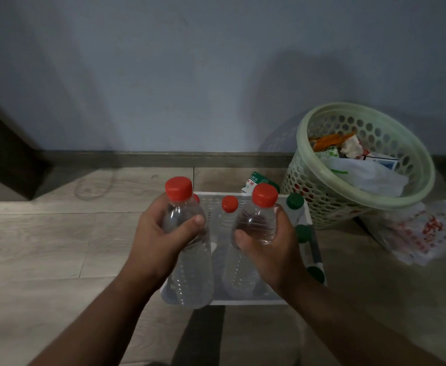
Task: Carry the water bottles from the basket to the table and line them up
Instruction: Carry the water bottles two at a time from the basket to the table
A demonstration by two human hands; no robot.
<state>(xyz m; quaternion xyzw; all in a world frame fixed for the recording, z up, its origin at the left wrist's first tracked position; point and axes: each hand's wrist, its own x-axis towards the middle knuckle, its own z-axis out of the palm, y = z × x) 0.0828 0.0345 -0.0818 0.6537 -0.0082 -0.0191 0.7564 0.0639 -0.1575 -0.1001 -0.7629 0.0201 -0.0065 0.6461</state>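
Gripping one clear water bottle in each hand, I hold both upright over the white basket, which sits on the wooden floor.

1. My left hand curls fingers and thumb round the upper body of the left bottle.
2. My right hand curls round the right bottle in the same way.
3. Each held bottle carries one red cap.

Count in the basket: one standing bottle with a red cap in full view, a second red cap partly hidden behind the left bottle, and three green caps along the right side.

Writing: a green-and-white packet behind the basket bears print too blurred to read. Red print on the plastic bag is also unreadable. The bag lies beside one green perforated bin holding rubbish.
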